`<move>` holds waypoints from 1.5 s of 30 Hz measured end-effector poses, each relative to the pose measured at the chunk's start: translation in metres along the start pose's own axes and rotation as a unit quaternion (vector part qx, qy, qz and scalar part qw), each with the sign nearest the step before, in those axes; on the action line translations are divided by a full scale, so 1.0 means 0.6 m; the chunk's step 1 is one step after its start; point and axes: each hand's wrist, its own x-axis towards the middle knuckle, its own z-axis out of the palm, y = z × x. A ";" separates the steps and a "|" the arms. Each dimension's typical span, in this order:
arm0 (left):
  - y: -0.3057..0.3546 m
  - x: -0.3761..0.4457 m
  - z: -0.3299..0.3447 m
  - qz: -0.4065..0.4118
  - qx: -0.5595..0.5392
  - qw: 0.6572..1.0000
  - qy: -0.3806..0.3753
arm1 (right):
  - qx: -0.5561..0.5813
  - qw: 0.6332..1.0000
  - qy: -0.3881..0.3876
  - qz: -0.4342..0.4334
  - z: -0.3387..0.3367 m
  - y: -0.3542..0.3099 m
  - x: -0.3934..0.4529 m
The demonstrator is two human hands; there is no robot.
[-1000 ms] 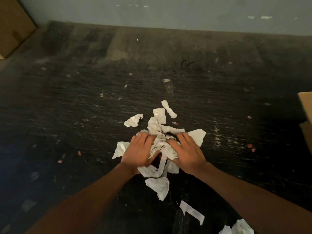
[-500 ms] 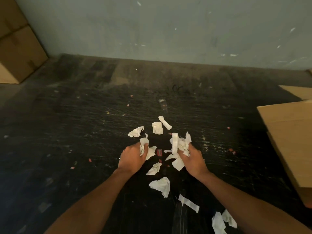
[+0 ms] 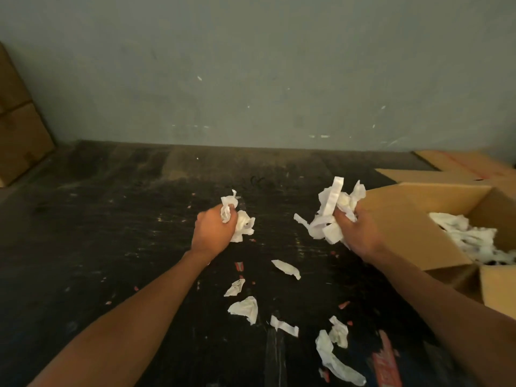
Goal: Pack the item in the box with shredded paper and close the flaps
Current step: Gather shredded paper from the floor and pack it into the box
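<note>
My left hand (image 3: pixel 213 231) is raised above the dark floor, closed around a small wad of white shredded paper (image 3: pixel 242 223). My right hand (image 3: pixel 357 231) grips a bigger bunch of shredded paper (image 3: pixel 332 210), held just left of the open cardboard box (image 3: pixel 413 219). The box stands at the right with its flaps spread outward. White paper (image 3: pixel 474 238) lies inside it, with dark gaps between the pieces; no packed item can be made out. Several loose scraps (image 3: pixel 244 307) remain on the floor below my hands.
A grey wall (image 3: pixel 251 79) rises behind the black scuffed floor (image 3: pixel 111 233). Stacked cardboard boxes (image 3: pixel 19 129) stand at the far left against the wall. A red printed strip (image 3: pixel 384 361) lies on the floor at the lower right.
Both hands gathered the scraps from the floor, closed on them and lifted. The view swung right, bringing the open box into sight beside my right hand.
</note>
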 end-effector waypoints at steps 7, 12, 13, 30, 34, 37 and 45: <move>0.158 0.006 0.055 0.069 -0.040 0.997 -0.008 | -0.038 0.995 0.091 -0.027 -0.190 0.018 0.017; 0.282 0.008 0.154 0.114 -0.069 0.991 -0.008 | -0.069 0.989 0.117 -0.053 -0.338 0.064 0.045; 0.311 0.009 0.178 0.122 -0.075 0.990 -0.009 | -0.075 0.988 0.124 -0.058 -0.370 0.078 0.054; 0.707 -0.018 0.682 -0.031 -0.232 0.969 -0.073 | -0.106 0.994 0.001 0.004 -0.686 0.384 0.315; 0.710 -0.013 0.736 -0.050 -0.192 0.967 -0.162 | -0.159 0.986 -0.047 0.005 -0.687 0.413 0.353; 0.690 -0.006 0.764 -0.024 -0.123 0.960 -0.250 | -0.195 0.975 -0.101 0.008 -0.685 0.432 0.374; 0.675 0.020 0.768 0.017 0.166 0.916 -0.365 | -0.216 0.968 -0.130 -0.013 -0.702 0.476 0.416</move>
